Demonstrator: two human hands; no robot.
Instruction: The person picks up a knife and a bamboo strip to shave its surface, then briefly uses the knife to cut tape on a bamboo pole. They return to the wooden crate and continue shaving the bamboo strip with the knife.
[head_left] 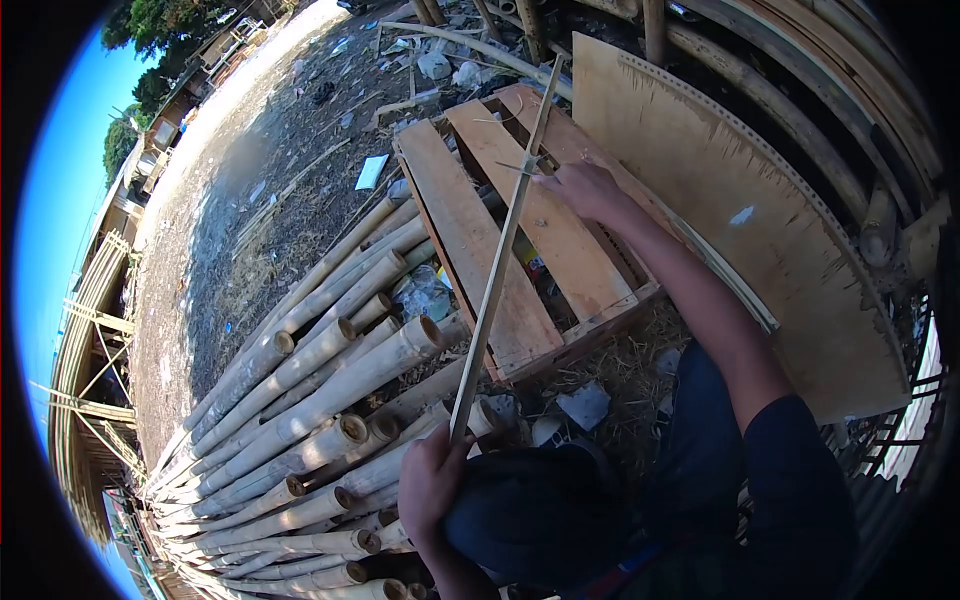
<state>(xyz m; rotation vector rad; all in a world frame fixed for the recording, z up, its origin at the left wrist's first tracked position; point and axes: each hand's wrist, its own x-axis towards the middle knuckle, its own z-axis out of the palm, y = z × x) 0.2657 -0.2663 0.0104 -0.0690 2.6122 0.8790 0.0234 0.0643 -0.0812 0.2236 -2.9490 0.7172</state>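
A long, thin bamboo strip (497, 265) runs diagonally over a wooden pallet (575, 240). Its lower end is in my left hand (430, 478), whose fingers are wrapped round it near my knee. Farther up, my right hand (583, 190) is closed above the pallet slats, beside the strip. A small, thin tool (517, 167) sticks out from the right fingers and crosses the strip; its handle is hidden in the hand.
Many cut bamboo poles (330, 390) lie in a pile to the left. A curved plywood sheet (740, 220) leans at the right, with more poles behind it. Litter and a white piece (371, 172) lie on the dirt ground.
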